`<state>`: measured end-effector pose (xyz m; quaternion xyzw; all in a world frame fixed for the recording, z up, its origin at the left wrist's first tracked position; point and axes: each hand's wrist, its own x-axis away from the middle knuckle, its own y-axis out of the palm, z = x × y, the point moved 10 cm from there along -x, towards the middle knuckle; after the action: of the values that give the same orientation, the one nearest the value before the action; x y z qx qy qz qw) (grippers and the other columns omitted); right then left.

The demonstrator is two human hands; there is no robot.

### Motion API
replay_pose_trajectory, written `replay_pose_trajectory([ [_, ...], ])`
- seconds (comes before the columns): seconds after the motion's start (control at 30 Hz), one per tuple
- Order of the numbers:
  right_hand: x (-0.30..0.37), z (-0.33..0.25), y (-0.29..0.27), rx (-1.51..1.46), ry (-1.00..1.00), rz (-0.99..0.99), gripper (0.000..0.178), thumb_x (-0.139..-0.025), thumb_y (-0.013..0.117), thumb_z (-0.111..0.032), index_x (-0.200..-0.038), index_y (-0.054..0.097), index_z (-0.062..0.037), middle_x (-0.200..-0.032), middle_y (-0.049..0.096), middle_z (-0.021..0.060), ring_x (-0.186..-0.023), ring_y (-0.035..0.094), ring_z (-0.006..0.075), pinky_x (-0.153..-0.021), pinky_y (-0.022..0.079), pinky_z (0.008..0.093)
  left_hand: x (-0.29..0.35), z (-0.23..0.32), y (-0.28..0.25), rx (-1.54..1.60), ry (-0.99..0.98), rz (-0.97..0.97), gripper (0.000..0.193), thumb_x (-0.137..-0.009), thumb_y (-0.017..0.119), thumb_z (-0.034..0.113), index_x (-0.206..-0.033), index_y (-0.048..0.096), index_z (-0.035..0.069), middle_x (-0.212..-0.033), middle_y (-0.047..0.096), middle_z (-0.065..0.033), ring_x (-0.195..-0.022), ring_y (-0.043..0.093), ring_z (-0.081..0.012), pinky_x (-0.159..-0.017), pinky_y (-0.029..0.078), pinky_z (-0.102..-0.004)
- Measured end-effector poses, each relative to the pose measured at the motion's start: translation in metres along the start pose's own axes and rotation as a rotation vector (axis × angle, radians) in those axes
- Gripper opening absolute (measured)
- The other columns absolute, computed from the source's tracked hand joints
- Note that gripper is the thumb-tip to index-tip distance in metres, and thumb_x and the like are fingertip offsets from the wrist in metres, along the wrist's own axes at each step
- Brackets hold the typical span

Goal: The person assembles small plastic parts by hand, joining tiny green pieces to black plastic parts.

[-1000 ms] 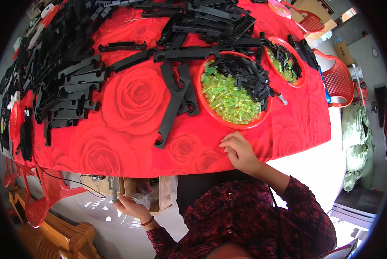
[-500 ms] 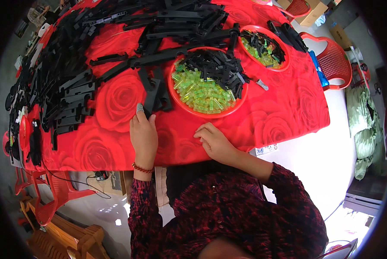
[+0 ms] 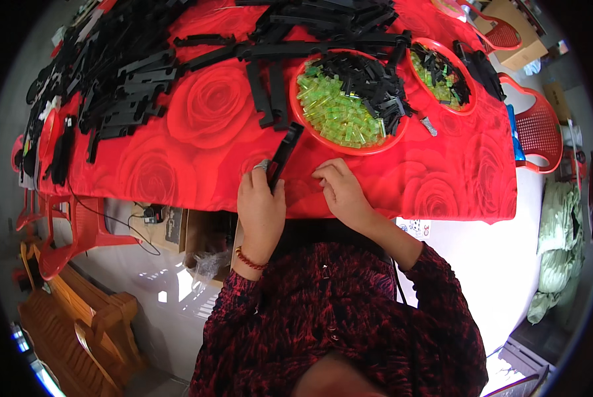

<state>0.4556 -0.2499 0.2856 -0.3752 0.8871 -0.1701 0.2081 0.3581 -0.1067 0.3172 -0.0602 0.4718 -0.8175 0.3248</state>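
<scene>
My left hand (image 3: 262, 208) grips a long, narrow black plastic part (image 3: 284, 152), which tilts up and away over the near edge of the table. A grey wrapping covers one of its fingertips. My right hand (image 3: 344, 195) rests a little to the right, its fingers curled; whatever they may hold is hidden. Just beyond, a red round basin (image 3: 339, 148) contains yellow-green translucent pieces (image 3: 336, 116) and small black pieces (image 3: 369, 79). Two more long black parts (image 3: 262, 96) lie on the cloth left of the basin.
A red rose-patterned cloth (image 3: 210, 109) covers the table. Long black parts (image 3: 131, 86) are heaped at left and far side. A second red basin (image 3: 467, 109) of mixed pieces stands far right, near a small grey object (image 3: 428, 126). Red chairs (image 3: 538, 129) stand around the table.
My left hand has lifted a black part off the cloth and drawn it closer to me. My right hand stays near the basin, fingers still curled. The whole view has shifted.
</scene>
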Motion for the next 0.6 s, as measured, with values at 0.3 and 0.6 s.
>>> replay_pose_trajectory([
  [0.3,-0.003,-0.025,-0.018,-0.102,0.027,-0.002,0.028,-0.088,0.054,0.011,-0.112,0.062,0.0002,-0.110,0.055,0.0144,-0.090,0.063,0.0245,-0.073,0.052,0.0308,0.028,-0.023,0.029,0.628,-0.302,-0.197,0.029,-0.096,0.065,0.020,-0.111,0.054,-0.002,-0.094,0.062,-0.0144,-0.083,0.061,-0.0276,-0.073,0.050,-0.0385],
  [0.6,-0.044,-0.010,-0.081,0.678,0.018,0.346,0.016,-0.090,0.066,-0.014,-0.098,0.059,-0.0023,-0.096,0.061,0.0175,-0.081,0.066,0.0361,-0.066,0.055,0.0439,0.071,-0.008,0.051,1.438,-0.681,-0.486,0.037,-0.107,0.044,0.027,-0.127,0.058,0.000,-0.099,0.064,-0.0072,-0.088,0.063,-0.0161,-0.077,0.054,-0.0309],
])
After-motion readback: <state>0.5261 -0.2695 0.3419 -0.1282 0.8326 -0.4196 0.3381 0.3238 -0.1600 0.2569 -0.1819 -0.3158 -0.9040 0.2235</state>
